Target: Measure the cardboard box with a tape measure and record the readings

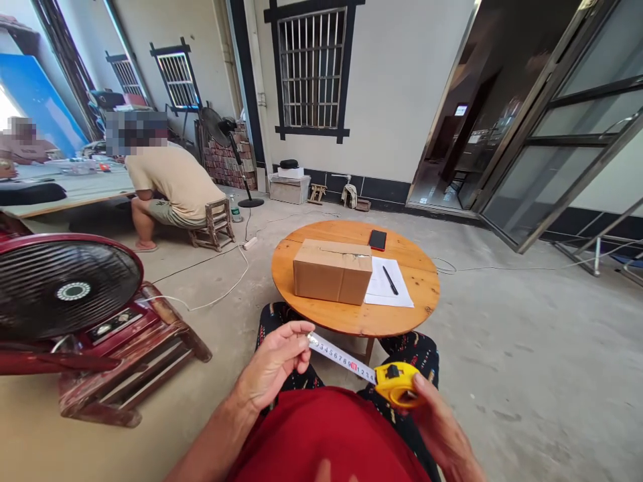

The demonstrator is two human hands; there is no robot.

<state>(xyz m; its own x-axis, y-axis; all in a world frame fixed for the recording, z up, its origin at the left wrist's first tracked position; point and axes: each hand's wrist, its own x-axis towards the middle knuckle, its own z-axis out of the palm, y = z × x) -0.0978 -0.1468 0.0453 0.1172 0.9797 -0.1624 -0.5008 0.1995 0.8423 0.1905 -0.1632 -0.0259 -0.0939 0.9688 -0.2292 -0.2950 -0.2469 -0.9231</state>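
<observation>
A yellow tape measure (399, 383) rests in my right hand (442, 422), held by its case over my lap. Its white blade is pulled out a short way toward the left. The blade's free end is pinched between the thumb and fingers of my left hand (276, 361). Beyond my hands, on a round wooden table (321, 321), sits a closed cardboard box (331, 271). Just right of the box lies a white sheet of paper (402, 291) with a black pen (390, 280) on it. A dark phone-like device (378, 240) with a red edge lies behind the paper.
At the left a red fan (73, 288) stands by a wooden chair (135, 375). Farther back a person (171, 177) sits on a small stool beside a long table (95, 184); another person is beyond. Cords (221, 294) run across the floor. An open door (567, 134) is at the right.
</observation>
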